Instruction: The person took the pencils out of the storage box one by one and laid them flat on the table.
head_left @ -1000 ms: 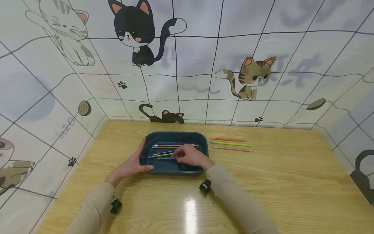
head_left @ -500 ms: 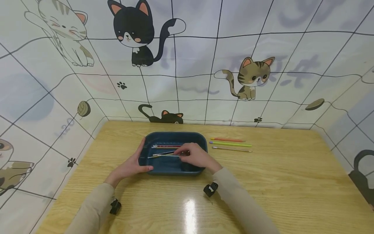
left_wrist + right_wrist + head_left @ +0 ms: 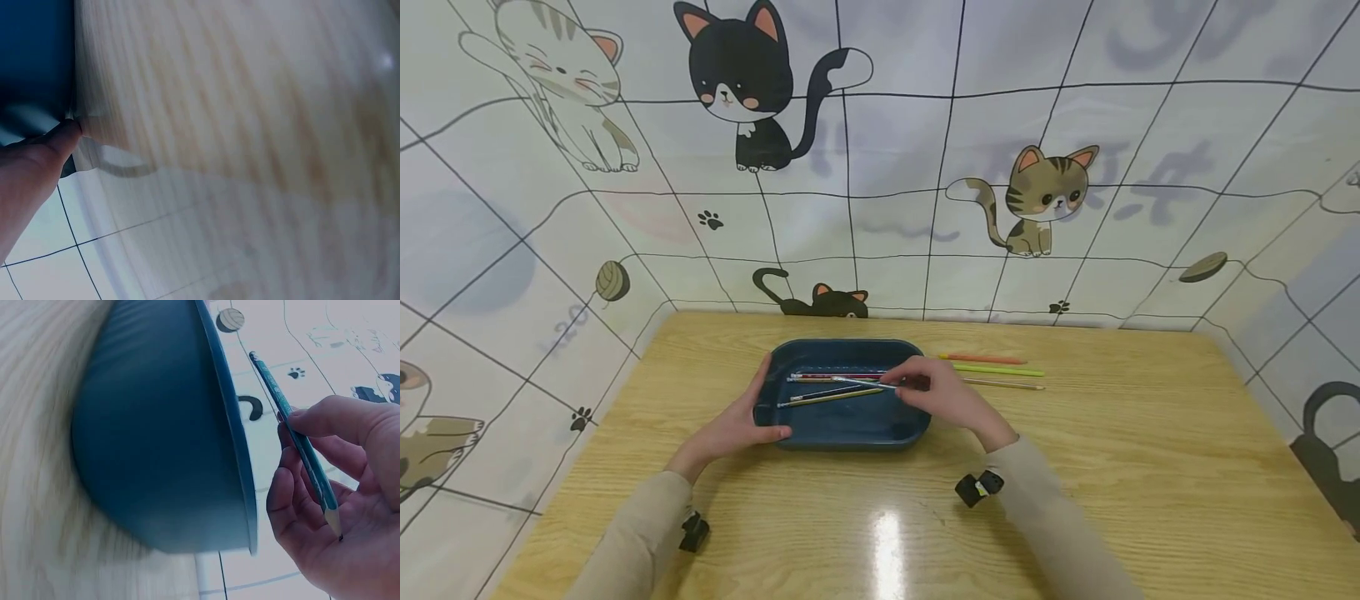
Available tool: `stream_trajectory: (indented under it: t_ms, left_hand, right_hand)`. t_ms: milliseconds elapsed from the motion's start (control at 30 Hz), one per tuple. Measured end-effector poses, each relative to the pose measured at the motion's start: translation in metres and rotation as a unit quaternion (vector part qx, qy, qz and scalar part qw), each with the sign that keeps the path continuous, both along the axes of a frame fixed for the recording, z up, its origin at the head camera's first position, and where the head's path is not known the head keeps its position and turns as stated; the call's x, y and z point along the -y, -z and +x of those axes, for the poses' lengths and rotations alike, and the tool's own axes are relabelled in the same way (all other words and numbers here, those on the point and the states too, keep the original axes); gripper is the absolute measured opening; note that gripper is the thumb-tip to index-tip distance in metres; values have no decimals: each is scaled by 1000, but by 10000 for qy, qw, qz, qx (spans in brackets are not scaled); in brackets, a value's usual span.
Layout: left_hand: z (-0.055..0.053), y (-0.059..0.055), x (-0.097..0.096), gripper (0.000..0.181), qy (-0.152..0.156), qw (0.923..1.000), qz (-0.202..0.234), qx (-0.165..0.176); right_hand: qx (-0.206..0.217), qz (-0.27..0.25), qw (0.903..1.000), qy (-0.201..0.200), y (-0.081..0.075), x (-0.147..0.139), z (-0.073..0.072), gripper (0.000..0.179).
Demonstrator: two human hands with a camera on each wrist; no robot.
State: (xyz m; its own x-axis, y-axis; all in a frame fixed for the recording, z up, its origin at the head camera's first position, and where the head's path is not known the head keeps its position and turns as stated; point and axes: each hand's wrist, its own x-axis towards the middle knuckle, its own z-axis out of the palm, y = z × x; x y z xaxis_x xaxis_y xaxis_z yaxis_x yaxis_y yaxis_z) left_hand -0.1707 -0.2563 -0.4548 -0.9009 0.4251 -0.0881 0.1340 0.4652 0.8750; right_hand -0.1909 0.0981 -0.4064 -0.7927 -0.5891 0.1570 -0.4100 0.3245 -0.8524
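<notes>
A dark blue plastic tray [image 3: 850, 433] stands on the wooden table. My left hand [image 3: 730, 429] grips its left end, thumb at the front rim and fingers along the side. Between the thumb and fingers of my right hand [image 3: 947, 396] is a teal pencil [image 3: 275, 390], raised over the tray's right part. Its sharpened tip points towards the palm in the right wrist view. Several more pencils lie in the tray, among them a yellow pencil [image 3: 831, 398] and a black pencil [image 3: 820, 392]. The left wrist view shows just part of the left hand [image 3: 37, 162] at the tray's edge.
To the right of the tray lie an orange pencil [image 3: 988, 359], a lime green pencil [image 3: 1000, 369] and a plain wood-coloured pencil [image 3: 1007, 384], side by side. A cat-print cloth [image 3: 902, 225] hangs behind the table [image 3: 1112, 458] and along its sides.
My right hand has picked the teal pencil up from the tray's floor and moved up and to the right with it. The left hand keeps its grip on the tray.
</notes>
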Motion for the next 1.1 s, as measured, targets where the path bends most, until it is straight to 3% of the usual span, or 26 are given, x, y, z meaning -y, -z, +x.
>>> stream_trajectory:
  t_ms: [300,500,867,1100]
  left_hand:
    - [1,1,0,118,5,10000,2,-12]
    - [2,-1,0,117,-12,9999,99,54]
    - [1,-1,-1,117,-60,9999,51,74]
    - [0,1,0,117,-43,10000,60,61]
  right_hand:
    - [-162,45,9990,421,6,-35,7,21]
    - [-93,-97,9989,439,7,-56,8,22]
    - [-250,405,9941,975,15,-104,8,23]
    - [-288,716,9912,1075,25,-129,8,22]
